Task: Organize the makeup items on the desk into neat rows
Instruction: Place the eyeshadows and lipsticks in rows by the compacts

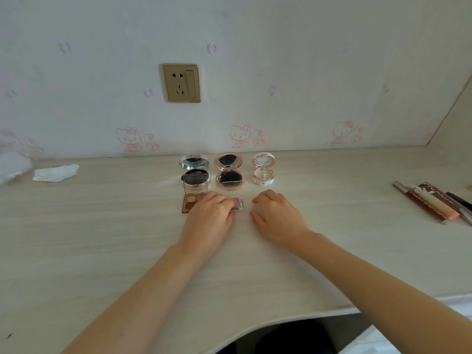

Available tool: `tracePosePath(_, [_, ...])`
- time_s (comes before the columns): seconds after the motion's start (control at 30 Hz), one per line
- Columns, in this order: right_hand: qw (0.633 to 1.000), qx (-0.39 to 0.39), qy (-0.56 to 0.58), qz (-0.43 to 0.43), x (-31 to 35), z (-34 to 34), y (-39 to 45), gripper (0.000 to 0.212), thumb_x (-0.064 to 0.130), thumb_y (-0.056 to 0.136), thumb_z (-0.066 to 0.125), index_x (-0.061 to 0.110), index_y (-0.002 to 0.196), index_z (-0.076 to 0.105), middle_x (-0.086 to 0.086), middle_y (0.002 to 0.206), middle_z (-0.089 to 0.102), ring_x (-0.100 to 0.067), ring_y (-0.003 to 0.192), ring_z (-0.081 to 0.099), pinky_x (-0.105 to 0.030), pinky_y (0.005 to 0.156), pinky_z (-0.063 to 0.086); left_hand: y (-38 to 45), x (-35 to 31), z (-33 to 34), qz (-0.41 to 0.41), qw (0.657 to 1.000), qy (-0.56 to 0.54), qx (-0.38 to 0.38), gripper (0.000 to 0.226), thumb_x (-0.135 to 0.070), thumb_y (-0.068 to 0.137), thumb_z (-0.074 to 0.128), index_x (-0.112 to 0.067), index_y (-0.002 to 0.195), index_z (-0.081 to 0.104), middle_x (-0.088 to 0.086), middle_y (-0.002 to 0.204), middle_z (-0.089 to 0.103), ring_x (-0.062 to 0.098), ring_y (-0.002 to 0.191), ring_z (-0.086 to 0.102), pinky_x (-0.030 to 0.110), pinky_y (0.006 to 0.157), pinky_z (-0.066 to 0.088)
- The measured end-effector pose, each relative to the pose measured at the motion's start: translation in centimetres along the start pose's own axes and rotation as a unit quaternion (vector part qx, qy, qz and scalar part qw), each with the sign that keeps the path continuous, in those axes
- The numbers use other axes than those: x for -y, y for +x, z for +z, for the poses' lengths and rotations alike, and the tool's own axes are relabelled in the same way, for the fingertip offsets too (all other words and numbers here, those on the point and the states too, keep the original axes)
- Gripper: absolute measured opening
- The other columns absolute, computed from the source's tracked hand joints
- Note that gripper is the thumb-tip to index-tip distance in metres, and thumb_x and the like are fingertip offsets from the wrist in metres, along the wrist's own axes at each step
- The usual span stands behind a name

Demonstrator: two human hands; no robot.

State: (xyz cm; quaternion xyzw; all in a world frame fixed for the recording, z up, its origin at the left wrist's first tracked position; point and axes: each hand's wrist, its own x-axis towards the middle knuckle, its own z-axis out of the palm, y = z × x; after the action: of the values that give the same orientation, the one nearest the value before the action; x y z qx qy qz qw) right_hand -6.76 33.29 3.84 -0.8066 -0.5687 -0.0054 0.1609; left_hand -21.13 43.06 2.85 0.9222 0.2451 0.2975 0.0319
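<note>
Pink blush palette lies at frame centre on the worktop, gripped by the left hand; brown eyeshadow palette just left; right hand rests loosely curled, holding nothing; three open compacts line up behind; lip gloss tubes far right.

Both forearms are bare, with no sleeves in view. The left hand and right hand wear no rings, watch or gloves.
</note>
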Motion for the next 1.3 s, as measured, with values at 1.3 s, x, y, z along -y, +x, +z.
tracePosePath(1.3, [0.943, -0.081, -0.121, 0.300, -34.1, -15.8, -17.2, 0.034, 0.028, 0.095, 0.047, 0.019, 0.128, 0.054, -0.007, 0.123, 0.059, -0.029, 0.108, 0.057, -0.043, 0.085, 0.052, 16.6, -35.0, 15.8, 0.209, 0.949, -0.196, 0.132, 0.024, -0.019, 0.092, 0.049, -0.018, 0.109, 0.066, 0.001, 0.103, 0.066, 0.021, 0.110, 0.049, 0.036, 0.080, 0.048])
